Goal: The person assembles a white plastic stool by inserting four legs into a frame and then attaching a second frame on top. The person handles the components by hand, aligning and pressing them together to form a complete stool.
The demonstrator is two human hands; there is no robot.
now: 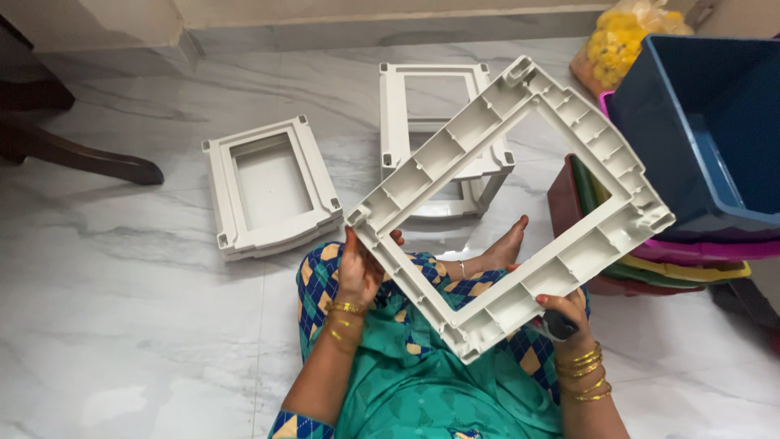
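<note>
A large white plastic frame [569, 130], square and ribbed on its underside, is tilted up over my lap. My left hand [357, 272] grips its left corner from below. My right hand [565, 313] holds its lower edge near the bottom corner, with a small dark object pressed under the fingers. Through the frame's opening I see my bare foot [504, 248] and my checked green and blue clothing.
Two more white frames lie on the marble floor: a flat stack [272, 187] at the left and an upright one [439, 97] behind. A blue bin [699, 130] sits on stacked coloured trays [691, 264] at right. A bag of yellow flowers [621, 41] and dark furniture legs [73, 154] stand farther off.
</note>
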